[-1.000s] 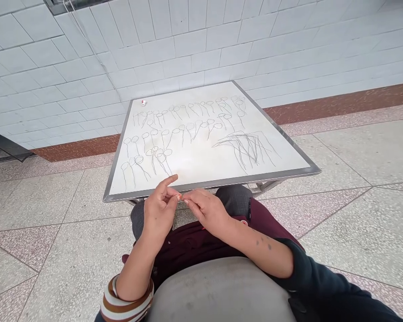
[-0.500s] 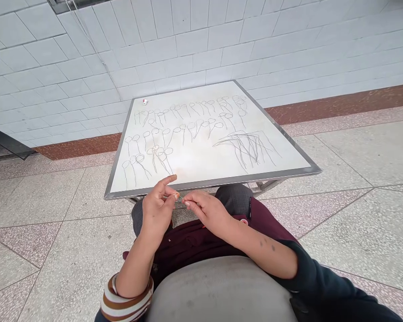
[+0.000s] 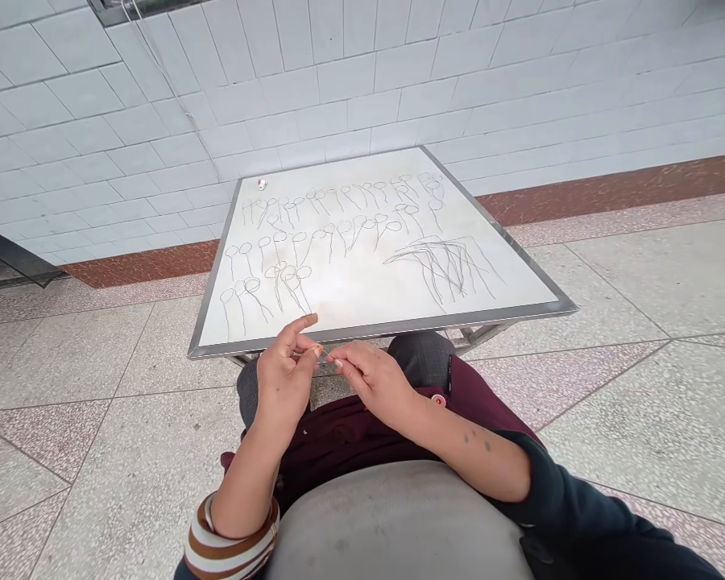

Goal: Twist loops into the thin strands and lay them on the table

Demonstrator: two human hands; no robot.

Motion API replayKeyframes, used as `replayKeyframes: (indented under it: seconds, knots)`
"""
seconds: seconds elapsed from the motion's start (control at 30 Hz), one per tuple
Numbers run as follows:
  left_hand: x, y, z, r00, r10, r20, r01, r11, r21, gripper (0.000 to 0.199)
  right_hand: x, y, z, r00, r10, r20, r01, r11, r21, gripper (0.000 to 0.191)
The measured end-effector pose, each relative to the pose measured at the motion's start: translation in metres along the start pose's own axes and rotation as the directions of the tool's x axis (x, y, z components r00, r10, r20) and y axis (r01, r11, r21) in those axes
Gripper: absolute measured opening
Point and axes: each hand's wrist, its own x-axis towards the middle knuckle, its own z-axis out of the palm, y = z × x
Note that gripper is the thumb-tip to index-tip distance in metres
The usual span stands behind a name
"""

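My left hand [image 3: 285,377] pinches one end of a thin wire [image 3: 326,354] between thumb and fingertips, its forefinger held away. From the other side my right hand [image 3: 379,380] grips the same wire, thumb against forefinger. Both hands meet over my lap, just in front of the near edge of a white table [image 3: 350,298]. How the wire is bent inside the fingers is hidden. Rows of wires with looped ends [image 3: 299,237] lie on the tabletop. At its right is a loose pile of unlooped wires [image 3: 453,262].
A small white and red object [image 3: 262,184] sits at the table's far left corner. Grey metal trim [image 3: 501,227] edges the tabletop. Behind it stands a white tiled wall [image 3: 350,80]. My knee [image 3: 423,354] is under the near edge.
Both hands stay pinched on the wire at nearly the same spot, with only slight finger movement. The wires on the table look unmoved.
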Motion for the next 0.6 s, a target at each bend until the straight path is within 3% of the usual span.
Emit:
replayKeyframes:
  seconds: [0.37, 0.6]
  knots:
    - [0.001, 0.003, -0.004, 0.999, 0.036, -0.011, -0.035, 0.999, 0.024, 0.039, 0.0, -0.005, -0.001, 0.996, 0.093, -0.015, -0.09, 0.983, 0.161, 0.018]
    - [0.003, 0.006, -0.011, 0.999, 0.008, -0.041, -0.01, 0.999, -0.035, 0.039, -0.001, -0.005, -0.006, 0.974, 0.198, 0.114, -0.22, 0.944, 0.247, 0.013]
